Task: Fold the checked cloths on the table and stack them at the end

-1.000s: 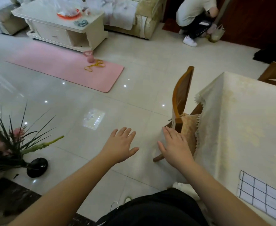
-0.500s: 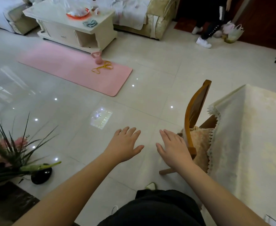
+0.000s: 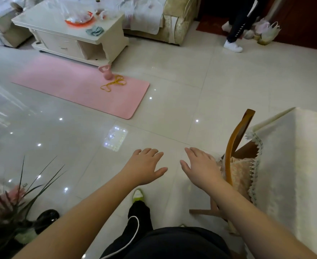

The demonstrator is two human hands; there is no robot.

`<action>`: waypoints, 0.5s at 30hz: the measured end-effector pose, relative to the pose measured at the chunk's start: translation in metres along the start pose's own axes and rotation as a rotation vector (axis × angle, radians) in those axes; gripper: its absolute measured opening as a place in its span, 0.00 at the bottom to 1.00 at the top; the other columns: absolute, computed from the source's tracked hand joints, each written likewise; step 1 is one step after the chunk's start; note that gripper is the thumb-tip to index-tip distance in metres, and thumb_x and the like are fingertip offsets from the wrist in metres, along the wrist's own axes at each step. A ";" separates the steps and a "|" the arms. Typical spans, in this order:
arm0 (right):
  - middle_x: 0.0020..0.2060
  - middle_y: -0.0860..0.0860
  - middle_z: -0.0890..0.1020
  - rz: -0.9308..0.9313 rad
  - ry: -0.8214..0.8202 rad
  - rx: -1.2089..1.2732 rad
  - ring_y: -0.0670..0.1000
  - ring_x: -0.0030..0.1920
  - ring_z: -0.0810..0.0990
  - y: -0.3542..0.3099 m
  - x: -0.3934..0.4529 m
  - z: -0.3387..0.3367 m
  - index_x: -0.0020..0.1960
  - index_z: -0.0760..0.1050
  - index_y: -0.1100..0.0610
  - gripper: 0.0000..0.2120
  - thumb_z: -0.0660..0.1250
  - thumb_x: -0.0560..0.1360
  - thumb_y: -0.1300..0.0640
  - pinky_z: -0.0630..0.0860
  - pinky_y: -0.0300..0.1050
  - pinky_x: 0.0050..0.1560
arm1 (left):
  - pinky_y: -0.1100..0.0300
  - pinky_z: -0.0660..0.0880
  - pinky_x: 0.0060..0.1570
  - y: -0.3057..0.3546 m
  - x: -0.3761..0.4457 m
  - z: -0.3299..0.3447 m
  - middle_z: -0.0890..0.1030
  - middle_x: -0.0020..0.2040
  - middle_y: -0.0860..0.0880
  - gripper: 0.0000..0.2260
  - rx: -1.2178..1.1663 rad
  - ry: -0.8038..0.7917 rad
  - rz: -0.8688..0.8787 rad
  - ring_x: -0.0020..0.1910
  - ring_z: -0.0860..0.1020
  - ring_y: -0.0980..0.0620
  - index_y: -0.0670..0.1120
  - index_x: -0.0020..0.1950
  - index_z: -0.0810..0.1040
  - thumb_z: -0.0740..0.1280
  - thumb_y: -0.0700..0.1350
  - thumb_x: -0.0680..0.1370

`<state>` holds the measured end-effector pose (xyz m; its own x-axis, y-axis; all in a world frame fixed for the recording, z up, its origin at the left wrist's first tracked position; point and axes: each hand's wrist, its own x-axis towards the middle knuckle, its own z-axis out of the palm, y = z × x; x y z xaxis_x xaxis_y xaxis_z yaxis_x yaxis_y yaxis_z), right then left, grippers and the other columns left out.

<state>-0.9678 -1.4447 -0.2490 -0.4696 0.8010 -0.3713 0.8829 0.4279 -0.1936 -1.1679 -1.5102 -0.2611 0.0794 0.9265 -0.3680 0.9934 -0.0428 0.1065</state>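
Both hands are stretched forward over the floor, palms down, and they hold nothing: the left hand has its fingers straight and a little spread, and the right hand is the same, so each grip is released. No checked cloth is visible in this view; only the corner of the surface, covered with a pale lace-edged tablecloth, shows at the right edge, and the person looks away from it toward the room. This is the first risk, in my judgement: with the head turned to the floor, the hands have no cloth to aim at, and a reach made without looking can catch the tablecloth edge and drag it, which would pull the cloths out of place. A wooden chair with a cushion stands between the right hand and the surface, just beside the right wrist, so an arm that swings to the right may knock the chair back or get blocked by it. Near the left elbow a plant with long thin leaves stands low, and a careless step or elbow can hit it. The floor is glossy and may be slippery under the one shoe that shows. How much of the folding is done I cannot tell from here.
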 end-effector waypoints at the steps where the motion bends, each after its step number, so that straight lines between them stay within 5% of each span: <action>1: 0.77 0.50 0.60 0.013 0.003 0.000 0.52 0.76 0.59 -0.003 0.011 -0.002 0.78 0.54 0.52 0.28 0.48 0.82 0.41 0.56 0.52 0.75 | 0.48 0.56 0.73 -0.009 0.010 -0.004 0.62 0.77 0.51 0.30 -0.001 0.004 0.014 0.76 0.59 0.49 0.50 0.78 0.57 0.50 0.64 0.80; 15: 0.76 0.51 0.64 0.265 0.019 0.027 0.53 0.74 0.64 -0.049 0.135 -0.050 0.78 0.57 0.52 0.27 0.48 0.82 0.41 0.60 0.51 0.71 | 0.49 0.60 0.72 -0.123 0.140 -0.087 0.66 0.75 0.50 0.29 0.106 0.001 0.262 0.73 0.64 0.49 0.50 0.77 0.60 0.50 0.64 0.80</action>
<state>-1.0741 -1.3366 -0.2441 -0.2220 0.8912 -0.3955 0.9747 0.1912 -0.1161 -1.2867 -1.3424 -0.2450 0.3345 0.8789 -0.3400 0.9422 -0.3196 0.1008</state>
